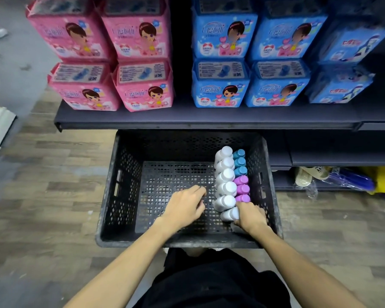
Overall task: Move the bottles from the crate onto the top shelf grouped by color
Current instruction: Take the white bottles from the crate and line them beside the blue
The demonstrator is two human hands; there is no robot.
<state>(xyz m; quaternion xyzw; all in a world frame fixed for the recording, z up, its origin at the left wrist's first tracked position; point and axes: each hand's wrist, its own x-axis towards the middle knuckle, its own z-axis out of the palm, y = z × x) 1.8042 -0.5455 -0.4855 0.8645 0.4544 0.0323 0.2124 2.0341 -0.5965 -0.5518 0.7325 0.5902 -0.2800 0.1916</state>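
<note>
Bottles stood in two rows along the right wall of the crate (120, 185): white bottles (226, 174) inside, blue bottles (239, 162) and purple bottles (242, 187) outside. My right hand (251, 216) closed around the nearest white bottle (229, 214), probably to lift it first. My left hand (185, 207) hovered loosely curled, empty, over the bare crate floor. The shelf (187, 121) above held only pink and blue packs (142, 85).
</note>
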